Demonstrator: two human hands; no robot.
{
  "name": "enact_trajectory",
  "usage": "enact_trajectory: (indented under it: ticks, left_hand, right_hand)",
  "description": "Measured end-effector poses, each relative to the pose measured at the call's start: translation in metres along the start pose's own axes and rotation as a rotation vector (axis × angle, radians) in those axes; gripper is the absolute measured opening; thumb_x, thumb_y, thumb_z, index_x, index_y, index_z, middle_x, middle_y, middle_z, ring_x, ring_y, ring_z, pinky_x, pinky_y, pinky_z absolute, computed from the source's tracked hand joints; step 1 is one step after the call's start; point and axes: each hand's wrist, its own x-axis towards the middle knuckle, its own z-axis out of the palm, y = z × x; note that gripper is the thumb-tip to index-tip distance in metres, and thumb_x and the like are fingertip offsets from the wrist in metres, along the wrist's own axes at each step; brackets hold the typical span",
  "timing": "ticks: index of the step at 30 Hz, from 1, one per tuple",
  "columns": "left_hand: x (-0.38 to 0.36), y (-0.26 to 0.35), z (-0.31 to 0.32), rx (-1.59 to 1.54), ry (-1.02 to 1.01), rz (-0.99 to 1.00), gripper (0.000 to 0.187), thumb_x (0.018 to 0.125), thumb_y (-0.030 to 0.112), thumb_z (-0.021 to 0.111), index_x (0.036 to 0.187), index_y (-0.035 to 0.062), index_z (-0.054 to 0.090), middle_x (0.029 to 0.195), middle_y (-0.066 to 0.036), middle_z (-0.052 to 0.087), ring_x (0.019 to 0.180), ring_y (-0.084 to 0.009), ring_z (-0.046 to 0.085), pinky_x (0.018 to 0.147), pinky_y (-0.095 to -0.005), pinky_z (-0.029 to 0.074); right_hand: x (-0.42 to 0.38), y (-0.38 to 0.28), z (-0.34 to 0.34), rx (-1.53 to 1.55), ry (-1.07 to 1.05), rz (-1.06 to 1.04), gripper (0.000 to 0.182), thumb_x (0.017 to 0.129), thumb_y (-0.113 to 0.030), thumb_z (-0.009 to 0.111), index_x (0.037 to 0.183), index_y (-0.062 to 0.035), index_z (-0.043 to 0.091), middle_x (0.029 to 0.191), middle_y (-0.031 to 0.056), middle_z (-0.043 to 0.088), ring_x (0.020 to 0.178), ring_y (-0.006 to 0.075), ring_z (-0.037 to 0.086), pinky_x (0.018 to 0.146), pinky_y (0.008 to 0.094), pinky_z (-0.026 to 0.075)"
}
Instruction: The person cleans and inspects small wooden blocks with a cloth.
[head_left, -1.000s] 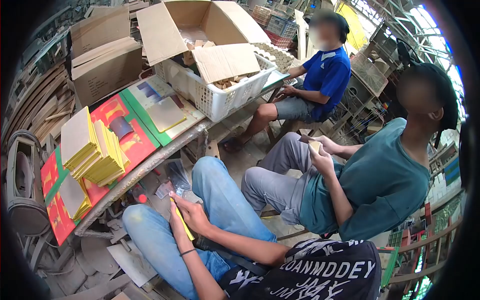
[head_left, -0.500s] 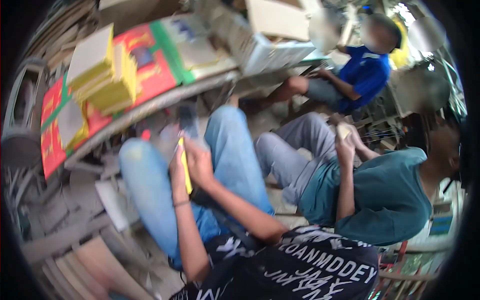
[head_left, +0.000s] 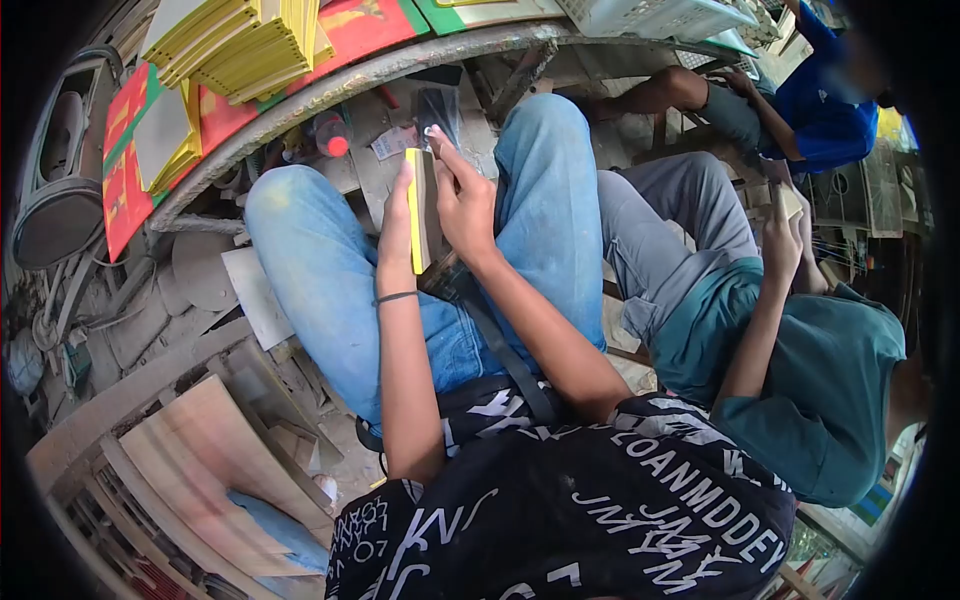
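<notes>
Upright between my knees stands a yellow-edged block (head_left: 416, 240), grey-brown on its face. My left hand (head_left: 396, 225) grips it along its left side. On the other side my right hand (head_left: 465, 200) is close against the face, its fingers bent and drawn together near the top corner. A small pale spot shows at those fingertips, too small to identify. On the bench, stacked grey boards with yellow edges (head_left: 245, 50) lie beyond my left knee, and a smaller pile (head_left: 168, 140) sits nearer the bench corner.
The bench edge (head_left: 350, 82) runs beyond my knees, with a white crate (head_left: 640, 18) on it. Beneath are a red-capped bottle (head_left: 334, 140) and papers. A person in green (head_left: 800, 370) sits at right, another in blue (head_left: 825, 90) farther back. Wooden panels (head_left: 215, 470) lean at lower left.
The view has shifted, so the bench sits higher and my hands appear farther right. The block stays in my left hand, and my right hand's fingers now reach nearer its top.
</notes>
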Motion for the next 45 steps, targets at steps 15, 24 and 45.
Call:
enact_trajectory:
  ticks: [15, 24, 45]
  left_hand:
    - [-0.008, 0.006, 0.001, -0.184, 0.038, 0.117, 0.064, 0.095, 0.054, 0.038, 0.133, 0.0022, 0.043, 0.132, -0.013, 0.049, 0.117, -0.0265, 0.051, 0.102, -0.0379, 0.040]
    - [0.004, -0.008, -0.014, -0.031, 0.109, 0.187, 0.059, 0.099, 0.051, 0.031, 0.131, 0.0039, 0.046, 0.124, -0.013, 0.053, 0.111, -0.0229, 0.054, 0.097, -0.0346, 0.043]
    - [-0.001, -0.004, -0.024, 0.107, 0.191, 0.260, 0.064, 0.098, 0.053, 0.031, 0.135, 0.0021, 0.043, 0.132, -0.009, 0.050, 0.122, -0.0215, 0.048, 0.104, -0.0323, 0.036]
  right_hand:
    - [-0.005, -0.015, 0.006, 0.110, -0.145, -0.254, 0.037, 0.080, 0.009, 0.053, 0.115, 0.0007, 0.061, 0.118, 0.0182, 0.062, 0.119, 0.0296, 0.055, 0.102, 0.0383, 0.043]
    - [-0.006, 0.001, 0.009, 0.064, -0.108, -0.210, 0.033, 0.084, 0.007, 0.050, 0.114, 0.0028, 0.060, 0.116, 0.0224, 0.061, 0.113, 0.0323, 0.058, 0.099, 0.0376, 0.045]
    - [-0.012, 0.001, 0.017, 0.084, -0.150, -0.229, 0.032, 0.081, 0.004, 0.055, 0.113, 0.0015, 0.061, 0.118, 0.0203, 0.061, 0.114, 0.0301, 0.058, 0.099, 0.0370, 0.045]
